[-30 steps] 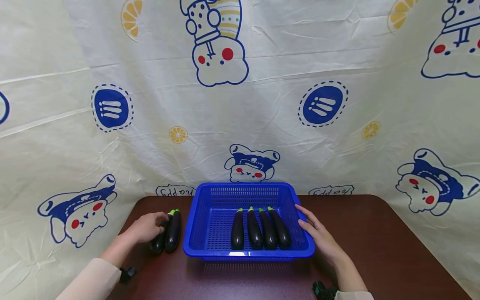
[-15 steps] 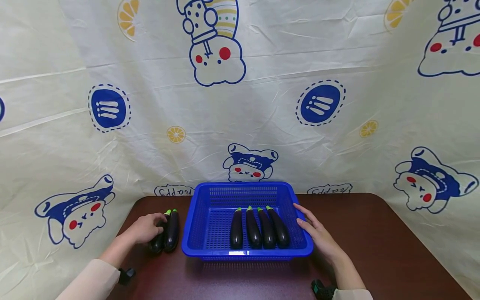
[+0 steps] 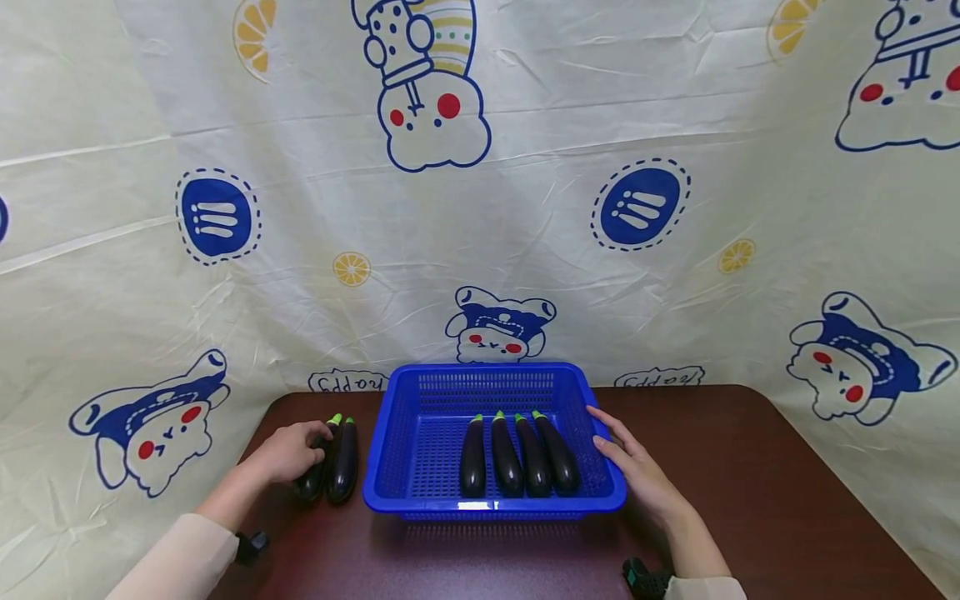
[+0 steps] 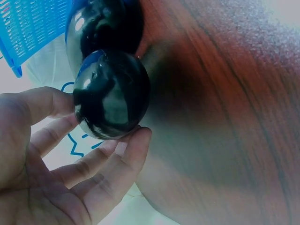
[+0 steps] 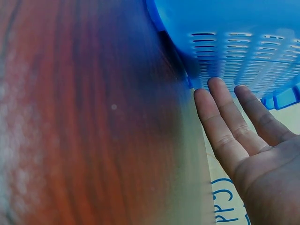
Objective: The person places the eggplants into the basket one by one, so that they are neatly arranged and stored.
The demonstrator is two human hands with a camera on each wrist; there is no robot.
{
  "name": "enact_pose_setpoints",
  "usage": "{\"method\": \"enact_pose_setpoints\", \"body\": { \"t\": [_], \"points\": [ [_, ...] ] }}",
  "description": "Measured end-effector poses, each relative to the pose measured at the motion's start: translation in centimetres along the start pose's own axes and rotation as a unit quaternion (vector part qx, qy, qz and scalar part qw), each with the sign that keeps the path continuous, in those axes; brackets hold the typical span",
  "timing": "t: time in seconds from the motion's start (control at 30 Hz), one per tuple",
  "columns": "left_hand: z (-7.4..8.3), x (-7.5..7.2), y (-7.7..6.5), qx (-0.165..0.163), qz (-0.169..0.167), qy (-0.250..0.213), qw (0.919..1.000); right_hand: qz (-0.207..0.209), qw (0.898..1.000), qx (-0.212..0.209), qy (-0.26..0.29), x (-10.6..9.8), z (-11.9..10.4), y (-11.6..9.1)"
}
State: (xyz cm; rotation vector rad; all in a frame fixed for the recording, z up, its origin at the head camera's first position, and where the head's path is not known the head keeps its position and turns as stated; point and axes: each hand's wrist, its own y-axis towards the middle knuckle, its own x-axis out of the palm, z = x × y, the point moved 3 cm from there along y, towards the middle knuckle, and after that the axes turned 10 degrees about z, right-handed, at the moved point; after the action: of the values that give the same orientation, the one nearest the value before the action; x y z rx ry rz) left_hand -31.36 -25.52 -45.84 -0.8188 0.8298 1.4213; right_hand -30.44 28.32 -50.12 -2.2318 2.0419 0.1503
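My left hand point(image 3: 288, 454) holds a dark eggplant point(image 3: 312, 483) on the table's left side, thumb and fingers around it. In the left wrist view the rounded end of that eggplant point(image 4: 112, 98) faces the camera. Right beside it lies a second eggplant point(image 3: 343, 467). A blue plastic basket point(image 3: 378, 479) stands in the middle, with several eggplants point(image 3: 474, 458) side by side in its right half, green stems pointing away. My right hand point(image 3: 645, 475) rests against the basket's right rim. In the right wrist view, straight fingers point(image 5: 220, 122) reach toward the perforated outer wall.
Everything stands on a dark brown wooden table point(image 3: 720, 467) with rounded far corners. Behind it hangs a pale cloth point(image 3: 525, 225) printed with cartoon figures and orange slices, close to the basket's far side.
The left hand and its eggplant have shifted very slightly, the stem end a little farther away. My view has turned a little. The right hand stays at the basket's rim.
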Motion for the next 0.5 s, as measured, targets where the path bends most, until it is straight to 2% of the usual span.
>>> {"method": "enact_pose_setpoints", "body": {
  "t": [0.17,0.5],
  "points": [
    [0.38,-0.25,0.04,0.018,0.004,0.011,0.9998,-0.001,1.000,0.000,0.002,-0.06,0.04,0.00],
    [0.69,-0.49,0.15,0.005,-0.001,0.008,1.0000,-0.006,1.000,0.000,0.009,-0.14,0.18,0.06]
  ]
}}
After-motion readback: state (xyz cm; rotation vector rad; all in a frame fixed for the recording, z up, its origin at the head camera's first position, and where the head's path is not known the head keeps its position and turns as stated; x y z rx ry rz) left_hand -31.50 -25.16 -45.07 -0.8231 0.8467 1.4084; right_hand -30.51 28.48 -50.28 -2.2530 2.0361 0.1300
